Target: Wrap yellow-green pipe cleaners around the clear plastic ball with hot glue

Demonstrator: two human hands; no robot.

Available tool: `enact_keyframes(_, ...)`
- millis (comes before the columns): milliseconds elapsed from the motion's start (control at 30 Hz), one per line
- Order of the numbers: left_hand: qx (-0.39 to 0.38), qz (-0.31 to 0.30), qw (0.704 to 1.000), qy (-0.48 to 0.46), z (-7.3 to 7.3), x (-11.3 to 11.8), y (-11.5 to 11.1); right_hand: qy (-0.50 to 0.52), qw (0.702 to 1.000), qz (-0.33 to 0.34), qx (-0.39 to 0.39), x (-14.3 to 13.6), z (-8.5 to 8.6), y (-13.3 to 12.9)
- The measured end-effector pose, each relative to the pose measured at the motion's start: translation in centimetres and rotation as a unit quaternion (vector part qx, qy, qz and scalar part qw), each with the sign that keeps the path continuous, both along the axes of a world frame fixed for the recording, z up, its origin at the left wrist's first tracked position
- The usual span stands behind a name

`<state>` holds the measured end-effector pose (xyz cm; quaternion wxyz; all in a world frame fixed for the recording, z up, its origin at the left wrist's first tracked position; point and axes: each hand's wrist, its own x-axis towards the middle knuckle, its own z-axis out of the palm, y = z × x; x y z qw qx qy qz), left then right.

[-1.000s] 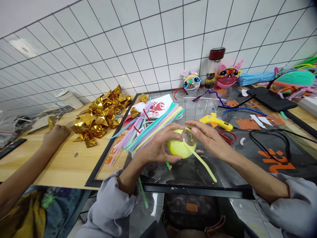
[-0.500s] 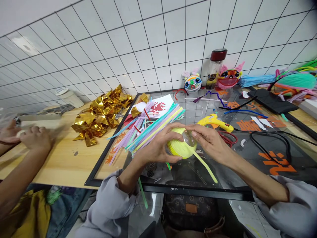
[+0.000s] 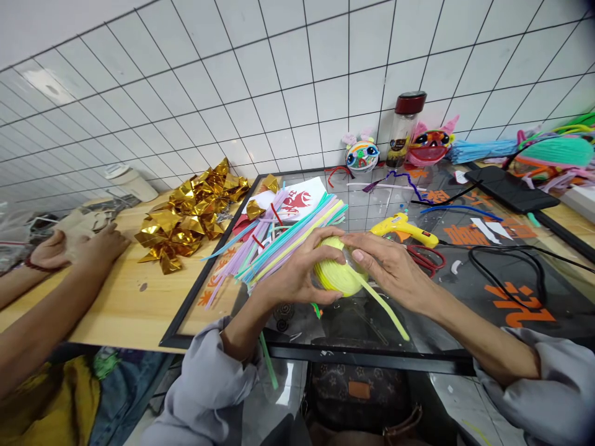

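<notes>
Between my two hands is a clear ball partly covered in coils of yellow pipe cleaner. My left hand wraps round its left side, with the thumb and fingers curved about it. My right hand presses on the ball's upper right, fingertips on its top and thumb against the front. From the ball's lower right a loose yellow pipe cleaner end hangs toward the table edge. Just beyond lies a bundle of pastel pipe cleaners. A yellow glue gun rests beyond my right hand.
Gold foil pieces are heaped at the left. A co-worker's hands handle something pale there. By the wall stand a bottle and two decorated balls, one with a pink-eared face. A black cable loops at the right.
My right hand has shifted slightly left over the ball, its thumb now farther across the front. The co-worker's hands have moved right. My left hand stays in place.
</notes>
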<state>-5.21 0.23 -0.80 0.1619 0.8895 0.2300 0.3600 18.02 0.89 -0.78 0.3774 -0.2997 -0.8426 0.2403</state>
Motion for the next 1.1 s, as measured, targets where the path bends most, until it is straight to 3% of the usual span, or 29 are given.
enact_keyframes(367, -0.007, -0.030, 0.999, -0.007, 0.24, 0.20, 0.14, -0.049, 0.998, 0.037, -0.008, 0.41, 0.20, -0.23)
enact_keyframes(700, -0.001, -0.038, 0.999, -0.015, -0.04, 0.07, 0.34, -0.024, 0.997, 0.060, -0.045, 0.39, -0.11, -0.03)
enact_keyframes(900, -0.009, -0.014, 1.000, 0.001, -0.28, -0.24, 0.19, 0.066, 0.998, -0.013, 0.006, 0.78, 0.20, 0.20)
enact_keyframes(1100, -0.020, -0.009, 1.000, 0.007, 0.00, -0.14, 0.09, 0.018, 0.999, -0.007, 0.031, 0.57, -0.54, 0.24)
